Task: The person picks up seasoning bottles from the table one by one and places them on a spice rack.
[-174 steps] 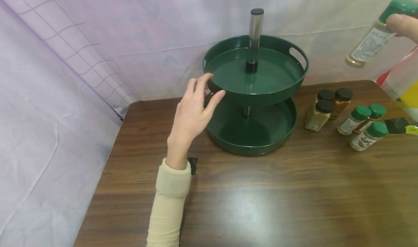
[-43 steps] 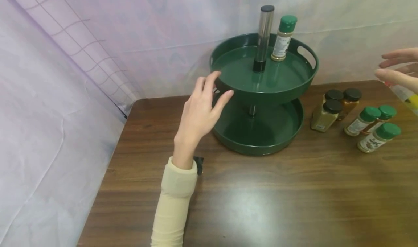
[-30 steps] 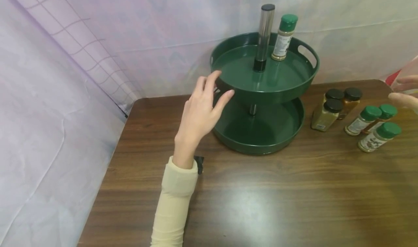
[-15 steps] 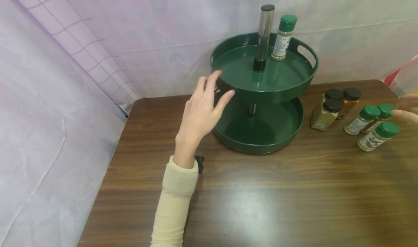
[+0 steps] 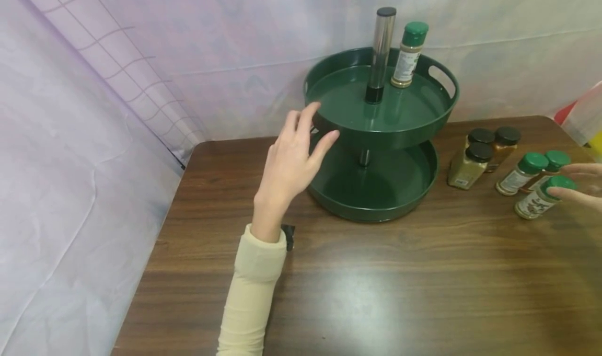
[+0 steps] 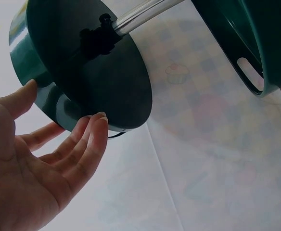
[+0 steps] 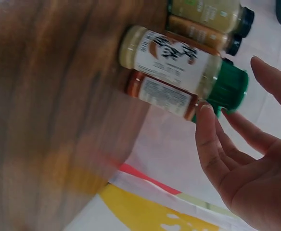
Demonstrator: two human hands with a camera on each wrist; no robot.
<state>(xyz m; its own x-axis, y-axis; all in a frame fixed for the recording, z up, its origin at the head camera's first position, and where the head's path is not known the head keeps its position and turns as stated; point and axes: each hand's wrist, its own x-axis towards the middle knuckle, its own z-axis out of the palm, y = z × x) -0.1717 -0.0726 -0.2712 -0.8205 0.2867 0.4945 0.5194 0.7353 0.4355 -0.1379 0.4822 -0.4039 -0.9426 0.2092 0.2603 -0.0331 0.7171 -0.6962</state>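
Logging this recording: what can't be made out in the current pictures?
Right hand: cut off by the right edge in the head view.
Back of the lower tray: hidden by the upper tray in the head view.
Most of the back-left black-lidded jar: hidden by the front black-lidded jar in the head view.
Writing on the red-brown jar: too small and blurred in the right wrist view.

Backed on the far side by pale, faintly checked cloth (image 5: pixel 235 58). Closed off at left by a wrinkled whitish sheet (image 5: pixel 51 215) and a grid-lined strip (image 5: pixel 103 47). Furnished with a brown wood-grain table (image 5: pixel 202 272), rounded at its far corners, catching white glare (image 5: pixel 362 293) on the near part. Edged at far right with red and yellow material (image 7: pixel 131 207).
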